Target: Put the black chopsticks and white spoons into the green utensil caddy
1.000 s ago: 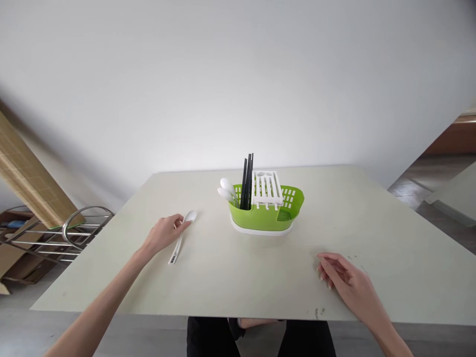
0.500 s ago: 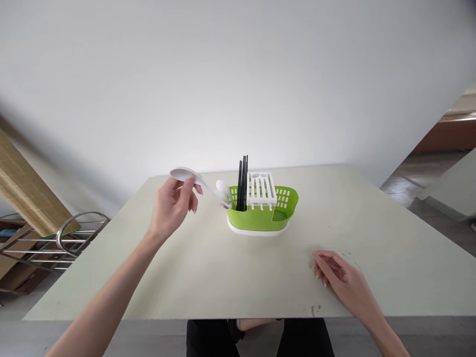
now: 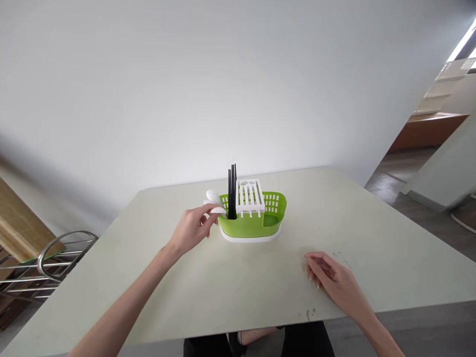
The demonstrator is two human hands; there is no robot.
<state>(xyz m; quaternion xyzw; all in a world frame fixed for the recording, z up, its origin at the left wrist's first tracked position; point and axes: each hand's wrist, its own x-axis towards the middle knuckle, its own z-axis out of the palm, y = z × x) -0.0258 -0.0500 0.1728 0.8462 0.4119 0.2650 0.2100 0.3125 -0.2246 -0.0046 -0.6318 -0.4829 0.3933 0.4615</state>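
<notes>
Left hand (image 3: 193,229) pinching white spoon (image 3: 213,202) at left end of green cutlery drainer (image 3: 253,225), black chopsticks (image 3: 232,192) upright beside, white rack insert (image 3: 250,197), right hand (image 3: 332,280) loosely curled on counter (image 3: 390,258), metal rack (image 3: 44,258) far left, no legible writing.

No text, label or number seems readable anywhere, even on the green caddy (image 3: 253,225).

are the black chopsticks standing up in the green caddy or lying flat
Standing up. The black chopsticks rise near-vertically from the left compartment of the green caddy, their tops well above its rim.
</notes>
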